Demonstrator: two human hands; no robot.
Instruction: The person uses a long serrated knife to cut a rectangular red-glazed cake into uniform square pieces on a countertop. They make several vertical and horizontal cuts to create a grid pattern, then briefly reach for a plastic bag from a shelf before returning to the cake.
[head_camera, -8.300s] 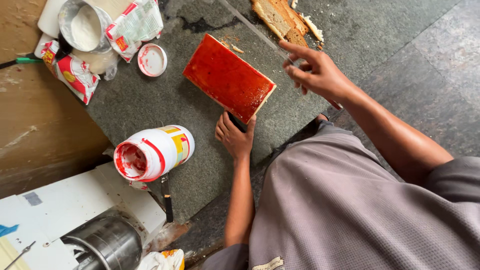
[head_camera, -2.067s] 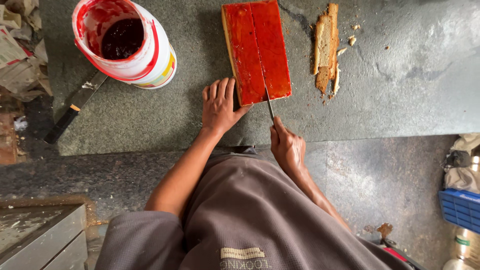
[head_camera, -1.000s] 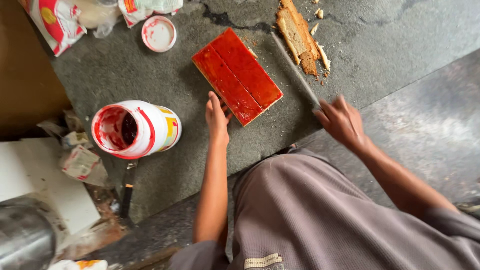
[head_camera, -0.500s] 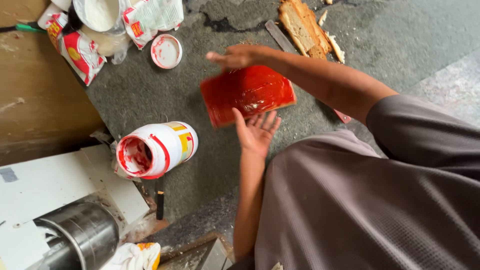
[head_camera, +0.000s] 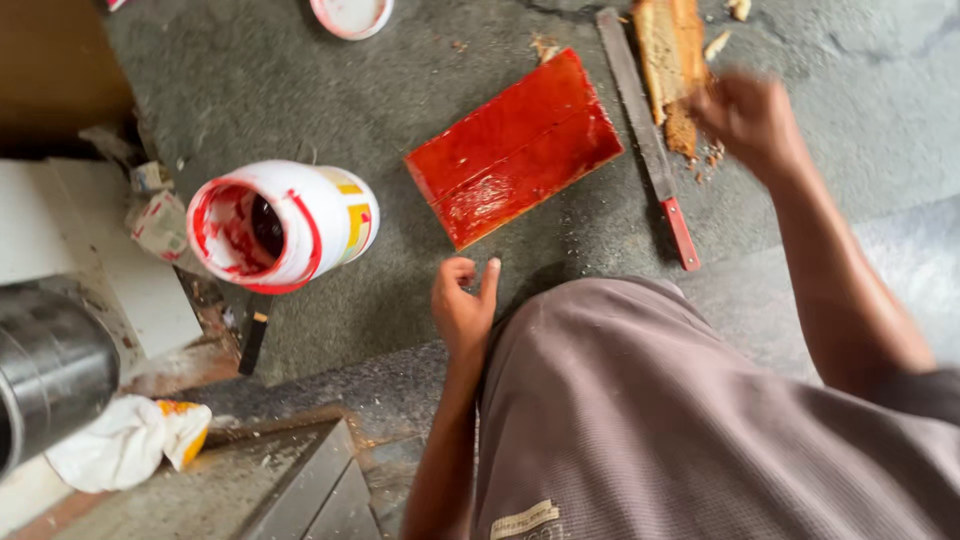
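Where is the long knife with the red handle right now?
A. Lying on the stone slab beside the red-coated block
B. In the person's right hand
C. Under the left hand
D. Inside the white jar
A: the knife lies flat on the slab, right of the red block, with neither hand touching it.

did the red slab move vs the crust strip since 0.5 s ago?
Yes. The red slab was lifted in both hands; now it lies flat on the stone counter, left of the knife and crust strip.

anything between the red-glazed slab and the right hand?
Head view: a long flat knife with red handle lies between the red-glazed rectangular slab and the blurred right hand, beside brown crust trimmings.
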